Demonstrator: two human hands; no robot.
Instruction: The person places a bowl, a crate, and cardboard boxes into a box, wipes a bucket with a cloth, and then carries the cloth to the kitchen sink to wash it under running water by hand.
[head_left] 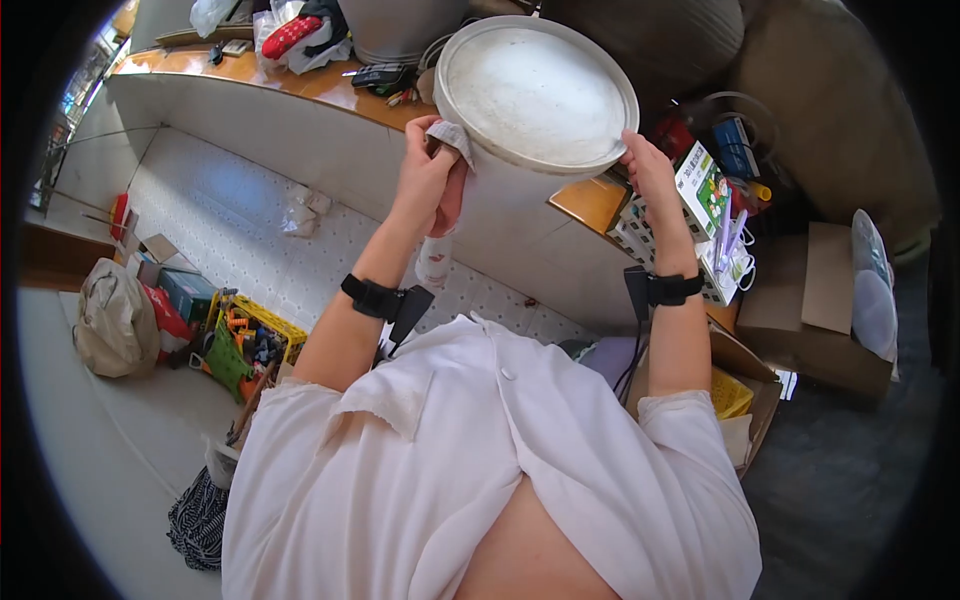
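A large white bucket with a round lid [535, 90] is held up in front of me, over the wooden ledge. At its left side my left hand [435, 180] is closed round a grey cloth [453, 137], which touches the bucket just below the lid. My right hand [648, 165] grips the lid's rim at the right, with the fingertips partly hidden beneath it. Both wrists wear black straps.
The wooden ledge [340, 95] carries bags and small items. Boxes [703, 190] and a cardboard carton [815, 310] stand at the right. On the left are a beige bag [118, 320] and a yellow basket [262, 318]. Below is a tiled floor [240, 210].
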